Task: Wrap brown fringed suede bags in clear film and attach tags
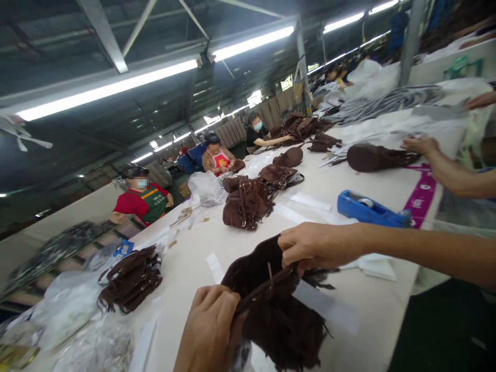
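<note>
Big dark workshop ceiling [50, 57] up top, strip light [108, 89] upper left, long white table [182, 271] slanting through the frame. Floppy brown fringed bag [287, 325] sits lower centre, gaping; left hand [211, 320] and right hand [310, 245] both have fingers curled onto its rim [258, 296] (looks like suede).

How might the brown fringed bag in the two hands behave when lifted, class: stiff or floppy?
Probably floppy: the brown fringed bag looks suede-like, its open mouth curving unevenly between the left hand and the right hand. Its fringe would likely swing, as loose strip ends stick out.
</note>
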### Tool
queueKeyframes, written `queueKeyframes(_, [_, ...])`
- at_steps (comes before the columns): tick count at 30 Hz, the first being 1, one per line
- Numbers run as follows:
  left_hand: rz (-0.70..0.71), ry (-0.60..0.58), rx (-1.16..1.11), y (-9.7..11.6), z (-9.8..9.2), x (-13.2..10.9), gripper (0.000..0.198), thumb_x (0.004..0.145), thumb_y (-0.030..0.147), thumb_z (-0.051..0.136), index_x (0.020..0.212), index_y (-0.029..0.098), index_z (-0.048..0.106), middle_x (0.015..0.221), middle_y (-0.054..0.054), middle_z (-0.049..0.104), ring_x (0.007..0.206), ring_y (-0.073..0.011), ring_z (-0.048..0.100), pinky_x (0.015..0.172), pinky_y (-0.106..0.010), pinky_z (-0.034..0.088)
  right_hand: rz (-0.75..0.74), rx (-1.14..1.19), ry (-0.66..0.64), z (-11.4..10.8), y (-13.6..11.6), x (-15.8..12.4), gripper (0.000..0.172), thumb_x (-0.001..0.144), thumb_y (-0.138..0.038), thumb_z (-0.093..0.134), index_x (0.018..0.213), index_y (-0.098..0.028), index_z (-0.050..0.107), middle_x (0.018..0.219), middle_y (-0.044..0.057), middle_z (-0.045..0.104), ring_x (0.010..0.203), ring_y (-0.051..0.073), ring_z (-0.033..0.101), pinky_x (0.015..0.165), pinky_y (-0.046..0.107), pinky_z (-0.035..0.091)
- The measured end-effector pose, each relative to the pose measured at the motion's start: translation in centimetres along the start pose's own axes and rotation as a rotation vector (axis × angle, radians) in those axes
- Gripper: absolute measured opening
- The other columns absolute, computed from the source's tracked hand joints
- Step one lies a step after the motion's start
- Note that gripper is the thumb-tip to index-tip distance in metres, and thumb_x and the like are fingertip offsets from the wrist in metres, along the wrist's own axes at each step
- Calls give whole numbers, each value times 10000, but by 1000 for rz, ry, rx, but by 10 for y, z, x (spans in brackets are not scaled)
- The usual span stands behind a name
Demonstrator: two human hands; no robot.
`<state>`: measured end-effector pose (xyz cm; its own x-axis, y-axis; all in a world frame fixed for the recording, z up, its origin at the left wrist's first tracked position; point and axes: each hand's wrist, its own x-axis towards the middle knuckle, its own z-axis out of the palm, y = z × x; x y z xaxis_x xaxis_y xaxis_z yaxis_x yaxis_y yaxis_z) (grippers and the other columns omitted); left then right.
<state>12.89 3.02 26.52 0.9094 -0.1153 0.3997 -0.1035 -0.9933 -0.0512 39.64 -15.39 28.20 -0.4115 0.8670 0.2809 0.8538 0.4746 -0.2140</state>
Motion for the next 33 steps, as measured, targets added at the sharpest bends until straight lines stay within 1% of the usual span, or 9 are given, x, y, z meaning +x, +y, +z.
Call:
queueKeyframes(4, [-104, -22, 6, 15, -17, -8, 15, 896, 217, 553, 910, 215, 559, 821, -21, 646, 775, -193, 586, 727, -348, 432, -38, -75, 52, -1, -20, -1, 143, 935, -226, 516, 1037, -224, 617, 956, 72, 605, 908, 184, 556, 734, 277, 392])
queueKeyframes(9, [-276, -134, -223, 42, -20, -15, 94, 911, 282, 533, 902, 229, 610, 800, -12, 655, 775, -189, 584, 739, -346, 452, -60, -185, 69, 0, -39, 14, 126, 928, -224, 499, 995, -211, 604, 916, 65, 593, 861, 186, 534, 709, 295, 384])
queueKeyframes(15, [-394, 2, -343, 62, -13, -26, 313, 989, 272, 326, 1015, 246, 637, 977, -26, 697, 927, -183, 626, 1005, -440, 409, -109, -262, 93, -11, -71, 30, 143, 942, -220, 457, 922, -209, 598, 869, 67, 583, 795, 192, 507, 686, 319, 377])
queueKeyframes(18, [-483, 79, -287, 70, -10, -28, 212, 954, 299, 426, 886, 236, 617, 849, -3, 675, 843, -178, 627, 1099, -503, 331, -110, -240, 106, -13, -83, 33, 151, 955, -237, 450, 928, -224, 598, 884, 61, 586, 796, 186, 511, 694, 324, 387])
queueKeyframes(21, [-573, 90, -182, 80, -9, -30, 96, 826, 263, 607, 755, 234, 550, 735, 14, 625, 757, -191, 603, 1063, -527, 380, -114, -214, 98, -15, -92, 33, 170, 967, -244, 433, 962, -236, 602, 898, 64, 590, 818, 190, 522, 695, 332, 388])
queueKeyframes(24, [-513, 45, -74, 82, -4, -43, 144, 758, 123, 557, 852, 232, 552, 785, -4, 648, 796, -216, 636, 1093, -600, 338, -109, -174, 96, -18, -100, 32, 174, 969, -233, 433, 980, -243, 607, 894, 70, 593, 815, 195, 530, 685, 343, 380])
queueKeyframes(28, [-272, 103, -53, 69, -3, -72, 279, 718, 94, 450, 943, 222, 555, 763, -10, 659, 723, -197, 669, 1154, -616, 261, -74, -85, 99, -21, -109, 31, 137, 951, -229, 482, 974, -261, 613, 947, 60, 604, 826, 179, 560, 693, 324, 401])
queueKeyframes(31, [-97, 128, -143, 62, -25, -87, 246, 730, 144, 466, 947, 220, 554, 727, 9, 662, 650, -163, 667, 1175, -531, 290, -49, 4, 40, -20, -112, 32, 149, 931, -210, 508, 1000, -286, 617, 993, 39, 630, 825, 161, 593, 670, 289, 411])
queueKeyframes(33, [-37, 15, -180, 63, -48, -92, 197, 784, 140, 478, 945, 220, 557, 732, 20, 671, 650, -137, 669, 1178, -475, 310, -57, 75, -43, -17, -113, 32, 194, 911, -173, 527, 1030, -296, 617, 931, 19, 658, 783, 151, 612, 627, 270, 402])
